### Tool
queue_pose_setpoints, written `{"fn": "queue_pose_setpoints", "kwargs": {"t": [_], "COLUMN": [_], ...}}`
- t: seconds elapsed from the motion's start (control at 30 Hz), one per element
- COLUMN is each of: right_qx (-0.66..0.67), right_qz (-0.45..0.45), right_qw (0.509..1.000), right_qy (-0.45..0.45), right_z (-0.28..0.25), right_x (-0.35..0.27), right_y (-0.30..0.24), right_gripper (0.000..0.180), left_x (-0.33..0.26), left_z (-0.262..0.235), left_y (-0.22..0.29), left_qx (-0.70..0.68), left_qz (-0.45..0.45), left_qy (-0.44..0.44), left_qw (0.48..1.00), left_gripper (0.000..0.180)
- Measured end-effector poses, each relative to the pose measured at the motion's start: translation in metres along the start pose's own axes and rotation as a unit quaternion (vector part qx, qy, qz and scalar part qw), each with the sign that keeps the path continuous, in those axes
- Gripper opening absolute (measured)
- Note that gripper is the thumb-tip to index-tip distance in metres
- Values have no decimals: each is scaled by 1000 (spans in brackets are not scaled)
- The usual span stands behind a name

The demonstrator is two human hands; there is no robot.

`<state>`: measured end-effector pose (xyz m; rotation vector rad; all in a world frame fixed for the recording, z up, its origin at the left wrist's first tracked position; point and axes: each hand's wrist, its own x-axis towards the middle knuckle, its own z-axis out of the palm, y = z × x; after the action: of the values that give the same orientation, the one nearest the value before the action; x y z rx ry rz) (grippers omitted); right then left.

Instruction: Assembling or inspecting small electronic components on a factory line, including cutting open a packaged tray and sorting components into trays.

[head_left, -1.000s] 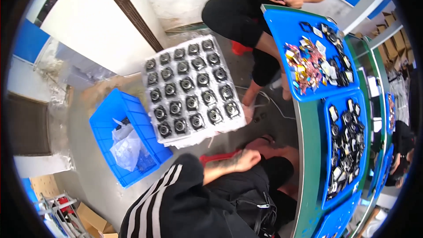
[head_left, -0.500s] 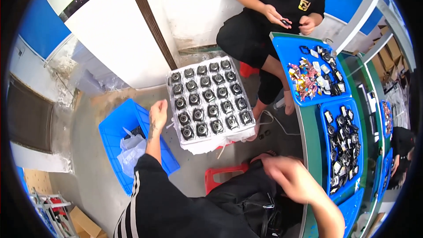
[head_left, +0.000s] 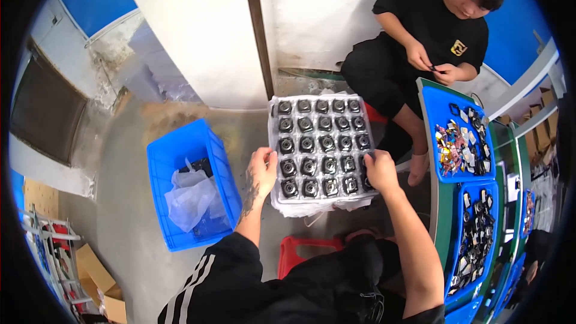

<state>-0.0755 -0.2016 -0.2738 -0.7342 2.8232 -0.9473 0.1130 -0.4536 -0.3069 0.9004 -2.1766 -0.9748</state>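
Observation:
A white tray [head_left: 273, 144] holds several rows of small round black parts. My left hand [head_left: 263, 171] grips its near left edge, thumb on top. My right hand [head_left: 379, 171] grips its near right edge. The tray sits level in front of my knees, over a stack of like trays with white wrapping below it.
A blue crate [head_left: 180, 150] with crumpled white plastic bags stands on the floor to my left. A red stool [head_left: 294, 252] is under me. To the right runs a green bench with blue trays [head_left: 441, 108] of small parts. A person in black sits beyond, handling a small piece.
My left hand moved from above the crate to the tray's left edge. My right hand came up from my lap to the tray's right edge. The view tilted upward.

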Motion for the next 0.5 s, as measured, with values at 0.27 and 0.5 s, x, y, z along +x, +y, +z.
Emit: {"fn": "queue_pose_setpoints", "kwargs": {"t": [0.27, 0.5], "right_qx": [-23, 0], "right_qz": [-9, -17], "right_qw": [997, 993], "right_qy": [72, 114], "right_z": [4, 6], "right_x": [-15, -11], "right_y": [-19, -8], "right_gripper": [34, 28], "left_x": [-7, -7], "left_z": [11, 4], "left_y": [-2, -4], "left_qx": [-57, -14], "left_qz": [-41, 39], "left_qy": [-38, -15], "left_qw": [997, 999], "left_gripper": [26, 32]}}
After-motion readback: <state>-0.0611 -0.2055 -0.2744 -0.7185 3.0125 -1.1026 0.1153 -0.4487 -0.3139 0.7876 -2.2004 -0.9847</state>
